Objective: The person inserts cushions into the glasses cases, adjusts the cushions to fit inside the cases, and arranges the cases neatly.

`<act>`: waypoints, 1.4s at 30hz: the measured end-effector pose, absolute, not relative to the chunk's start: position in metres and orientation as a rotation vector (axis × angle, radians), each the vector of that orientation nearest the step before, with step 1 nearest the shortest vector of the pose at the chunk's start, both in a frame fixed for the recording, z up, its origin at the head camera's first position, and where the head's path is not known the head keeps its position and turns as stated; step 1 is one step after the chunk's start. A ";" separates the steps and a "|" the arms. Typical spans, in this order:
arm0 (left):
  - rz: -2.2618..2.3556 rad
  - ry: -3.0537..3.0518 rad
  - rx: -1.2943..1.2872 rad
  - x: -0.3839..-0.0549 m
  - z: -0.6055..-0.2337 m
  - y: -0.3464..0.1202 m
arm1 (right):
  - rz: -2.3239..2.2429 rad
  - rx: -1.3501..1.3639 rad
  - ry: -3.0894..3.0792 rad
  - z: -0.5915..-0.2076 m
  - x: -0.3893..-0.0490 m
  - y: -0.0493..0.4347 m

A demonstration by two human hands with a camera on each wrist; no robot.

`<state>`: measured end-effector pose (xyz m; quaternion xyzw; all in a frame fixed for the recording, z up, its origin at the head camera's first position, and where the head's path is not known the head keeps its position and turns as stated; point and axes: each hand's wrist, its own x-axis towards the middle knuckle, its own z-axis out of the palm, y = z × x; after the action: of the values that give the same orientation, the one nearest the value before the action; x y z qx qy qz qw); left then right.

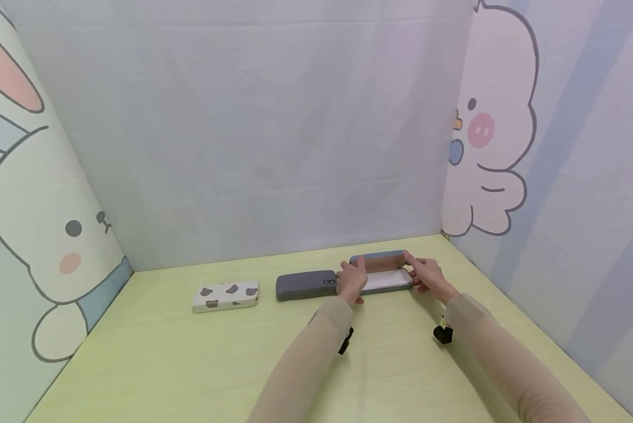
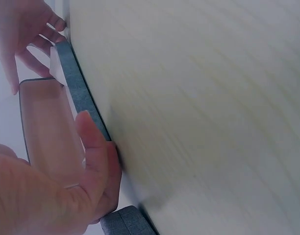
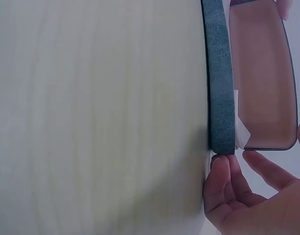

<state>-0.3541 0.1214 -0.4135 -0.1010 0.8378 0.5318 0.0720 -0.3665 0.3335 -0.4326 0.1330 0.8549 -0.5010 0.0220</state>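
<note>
A blue-grey glasses case [image 1: 385, 289] lies with its lid raised near the back right of the table. Its lid lining [image 2: 47, 127] is brownish pink, and something white and thin, cloth or paper, lies inside. My left hand [image 1: 352, 281] holds the case's left end, with digits at the base and the raised lid. At the other end my right hand [image 1: 427, 275] has curled fingers against the base and one digit at the lid's upper corner. In the right wrist view, that hand [image 3: 258, 200] touches both base and lid.
Just left of my left hand lies a closed dark grey glasses case [image 1: 305, 285] with a small glasses print. Further left is a white case [image 1: 226, 296] with brown bear-like patches. A pale curtain [image 1: 242, 129] hangs behind the yellowish table [image 1: 189, 364]; a printed wall [image 1: 575, 205] stands right.
</note>
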 end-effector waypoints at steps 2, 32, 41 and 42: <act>1.601 2.514 -0.303 -0.354 -0.413 0.122 | -1.550 0.420 2.646 -0.433 -0.367 0.333; 1.594 2.541 -0.275 -0.348 -0.421 0.123 | -1.648 0.252 2.553 -0.434 -0.360 0.340; 1.585 2.600 -0.180 -0.341 -0.421 0.119 | -1.662 0.067 2.489 -0.438 -0.359 0.352; 1.578 2.618 -0.162 -0.340 -0.420 0.118 | -1.665 0.045 2.479 -0.438 -0.360 0.353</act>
<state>-0.3399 0.1181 -0.4204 -0.0528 0.8546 0.5151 0.0401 -0.3596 0.3534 -0.4383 0.0149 0.8276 -0.5557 0.0773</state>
